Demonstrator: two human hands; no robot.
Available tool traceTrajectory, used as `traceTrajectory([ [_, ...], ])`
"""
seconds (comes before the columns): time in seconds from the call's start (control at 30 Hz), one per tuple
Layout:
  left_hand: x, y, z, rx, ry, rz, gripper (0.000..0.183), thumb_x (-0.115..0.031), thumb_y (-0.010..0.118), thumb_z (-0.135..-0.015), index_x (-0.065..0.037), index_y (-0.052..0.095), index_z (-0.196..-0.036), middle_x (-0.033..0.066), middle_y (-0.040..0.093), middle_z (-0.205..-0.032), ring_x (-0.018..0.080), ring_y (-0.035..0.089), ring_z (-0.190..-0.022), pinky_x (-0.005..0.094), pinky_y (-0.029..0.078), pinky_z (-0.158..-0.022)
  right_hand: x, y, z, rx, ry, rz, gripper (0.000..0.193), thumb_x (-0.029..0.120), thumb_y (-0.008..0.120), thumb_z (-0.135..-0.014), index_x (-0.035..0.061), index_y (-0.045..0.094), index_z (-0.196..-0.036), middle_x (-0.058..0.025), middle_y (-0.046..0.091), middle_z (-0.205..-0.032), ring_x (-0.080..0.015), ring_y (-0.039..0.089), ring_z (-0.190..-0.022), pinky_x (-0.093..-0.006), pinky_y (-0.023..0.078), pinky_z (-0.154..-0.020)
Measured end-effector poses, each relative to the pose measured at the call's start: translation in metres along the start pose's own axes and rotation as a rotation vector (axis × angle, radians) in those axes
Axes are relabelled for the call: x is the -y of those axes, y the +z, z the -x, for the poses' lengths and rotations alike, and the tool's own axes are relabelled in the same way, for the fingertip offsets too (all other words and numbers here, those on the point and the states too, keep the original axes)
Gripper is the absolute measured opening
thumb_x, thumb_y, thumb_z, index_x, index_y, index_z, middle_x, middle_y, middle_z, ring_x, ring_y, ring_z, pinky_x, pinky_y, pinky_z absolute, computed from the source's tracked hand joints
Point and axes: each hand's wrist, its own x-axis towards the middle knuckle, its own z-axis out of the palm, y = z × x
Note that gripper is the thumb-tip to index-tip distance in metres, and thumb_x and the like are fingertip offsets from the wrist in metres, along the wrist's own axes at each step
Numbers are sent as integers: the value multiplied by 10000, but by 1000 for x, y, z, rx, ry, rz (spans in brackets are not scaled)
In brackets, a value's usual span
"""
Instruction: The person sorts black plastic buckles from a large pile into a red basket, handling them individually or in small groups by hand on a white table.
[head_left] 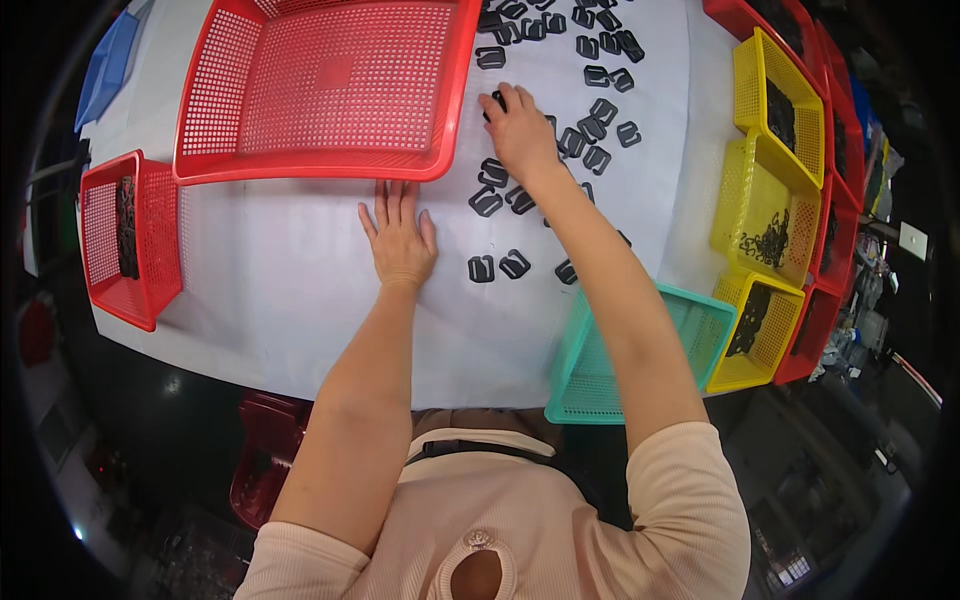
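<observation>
**Gathering black buckles beside the big red basket**

Our right hand [520, 125] reaches far across the white table [280, 290], fingers curled down over a black plastic buckle [496, 100] at the near-left edge of the scattered buckles [590, 130]. We cannot tell whether the fingers have closed on it or only press on it. Our left hand [400, 240] lies flat and open, holding nothing, fingertips touching the near rim of the large red basket [330, 80].

To do this well, we judge it best to pinch one buckle cleanly and lift before sliding, so neighbours stay put.

Room is tight leftward, where the red rim stands just beside the hand. Nearer, bare cloth lies open up to the teal basket [590, 370]; yellow baskets [770, 190] line the right edge.
</observation>
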Motion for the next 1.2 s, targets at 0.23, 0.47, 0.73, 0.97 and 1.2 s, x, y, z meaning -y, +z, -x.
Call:
traceTrajectory([
  [0.23,-6,-3,-1,-37,29,-6,506,-232,455,-851,-139,357,-1339,25,316,-1404,249,213,-1341,518,90,-1086,80,-30,108,99,-98,8,295,76,562,-707,7,549,-993,-129,500,-1029,-269,505,-962,-317,510,-715],
  [0.47,2,1,0,-97,89,103,460,-225,464,-852,-128,397,-1296,21,338,-1390,268,233,-1331,547,109,-1067,147,-39,177,-56,255,-502,302,3,531,-744,68,584,-1034,-93,596,-998,-244,580,-928,-330,504,-715],
  [0.73,-10,-4,0,1,503,488,336,-125,562,-801,-107,562,-1136,39,506,-1219,263,377,-1210,453,279,-1000,151,-49,235,-104,671,-453,299,89,646,-752,72,593,-1045,-108,578,-1025,-302,541,-970,-382,445,-803],
  [0.97,-39,-5,-28,244,788,279,302,-144,595,-796,-119,610,-1096,69,598,-1061,260,514,-1040,356,438,-842,111,-45,202,-335,782,-517,265,41,599,-777,68,583,-1040,-102,552,-1037,-297,519,-997,-372,426,-829],
  [1.2,-4,-36,-12,127,310,386,264,-115,641,-754,-76,636,-1015,84,603,-971,268,534,-928,357,444,-774,114,-37,218,-192,766,-492,246,58,611,-777,79,594,-1022,-91,544,-1007,-282,534,-943,-363,439,-787],
])
